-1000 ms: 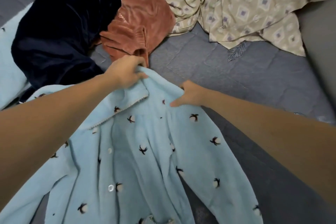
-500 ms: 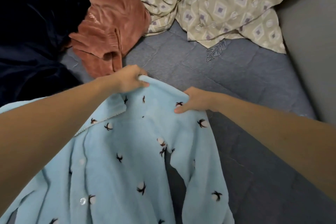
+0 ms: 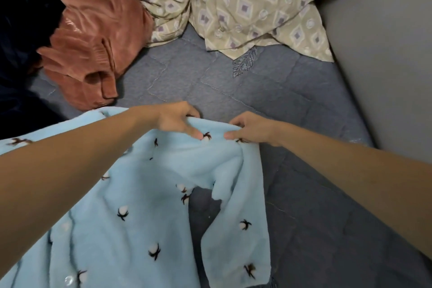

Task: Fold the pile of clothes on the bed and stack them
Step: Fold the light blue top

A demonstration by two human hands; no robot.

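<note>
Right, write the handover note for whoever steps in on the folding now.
Left hand: grips the top edge of the blue top.
Right hand: pinches the same edge, close beside the left.
Blue top: on the bed, bunched, not folded.
Rust garment and navy garment: heaped unfolded, far left.
Patterned cloth: crumpled at the far side.
Done: nothing folded or stacked in view.
Left: fold the blue top, then the others, then stack.
</note>
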